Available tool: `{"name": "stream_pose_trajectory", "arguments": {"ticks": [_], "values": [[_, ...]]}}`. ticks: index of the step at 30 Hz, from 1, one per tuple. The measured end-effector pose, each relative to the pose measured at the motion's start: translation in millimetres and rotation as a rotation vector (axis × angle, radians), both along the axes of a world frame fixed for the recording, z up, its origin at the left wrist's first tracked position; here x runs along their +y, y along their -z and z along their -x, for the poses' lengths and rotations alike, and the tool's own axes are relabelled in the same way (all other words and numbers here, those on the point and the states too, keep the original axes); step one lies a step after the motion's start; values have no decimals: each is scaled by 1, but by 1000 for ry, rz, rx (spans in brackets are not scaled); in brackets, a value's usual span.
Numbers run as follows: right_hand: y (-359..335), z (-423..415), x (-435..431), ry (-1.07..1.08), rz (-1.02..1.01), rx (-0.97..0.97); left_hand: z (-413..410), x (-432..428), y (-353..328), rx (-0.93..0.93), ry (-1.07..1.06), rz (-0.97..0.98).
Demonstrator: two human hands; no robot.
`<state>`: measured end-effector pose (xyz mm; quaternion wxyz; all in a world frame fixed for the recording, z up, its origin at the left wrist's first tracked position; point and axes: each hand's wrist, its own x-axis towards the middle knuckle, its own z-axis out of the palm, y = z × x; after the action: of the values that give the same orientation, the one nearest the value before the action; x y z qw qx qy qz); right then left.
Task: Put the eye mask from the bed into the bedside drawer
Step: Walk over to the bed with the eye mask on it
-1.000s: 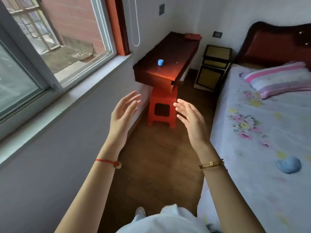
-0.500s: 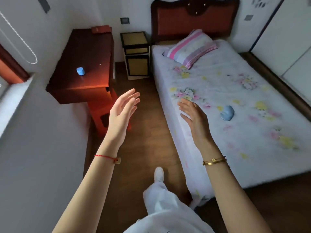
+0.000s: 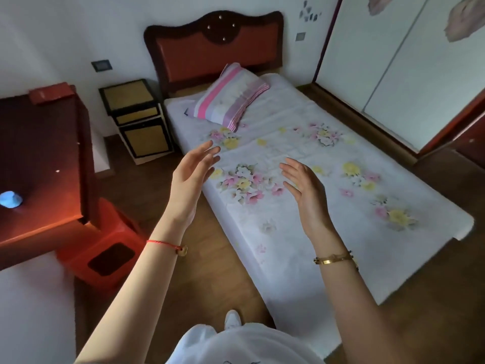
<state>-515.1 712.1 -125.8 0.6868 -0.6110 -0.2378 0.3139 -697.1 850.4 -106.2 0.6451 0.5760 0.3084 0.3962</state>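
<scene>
The bed (image 3: 288, 248) has a white flowered sheet and fills the middle of the view. No eye mask shows on it; my right hand and forearm cover part of the sheet. The bedside cabinet (image 3: 136, 119) stands left of the headboard, black-framed with yellow panels, and its upper drawer (image 3: 137, 115) is pushed in. My left hand (image 3: 191, 177) is raised above the bed's left edge, fingers apart and empty. My right hand (image 3: 304, 193) hovers over the sheet near a flower print, also spread and empty.
A dark red desk (image 3: 39, 153) stands at the left with a small blue object (image 3: 10, 199) and a red box (image 3: 51, 92) on it. An orange stool (image 3: 102, 253) sits under its corner. A striped pillow (image 3: 231, 97) lies by the headboard. Sliding wardrobe doors (image 3: 393, 61) line the right wall.
The view has swung right, from the window and desk to the whole bed. The blue mask seen on the sheet half a second ago is out of sight now. Both hands stay raised and empty.
</scene>
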Motion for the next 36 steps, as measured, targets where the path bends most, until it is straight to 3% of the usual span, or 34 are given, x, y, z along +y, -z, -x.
{"name": "stream_pose_trajectory", "arguments": {"ticks": [15,26,36], "values": [[32,-124,58,409,-2,-50,-188,126,28,19,438,56],[47,-171,145,794,21,110,-324,234,43,95,759,89],[91,-212,164,994,85,259,-410,261,95,260,933,88]]}}
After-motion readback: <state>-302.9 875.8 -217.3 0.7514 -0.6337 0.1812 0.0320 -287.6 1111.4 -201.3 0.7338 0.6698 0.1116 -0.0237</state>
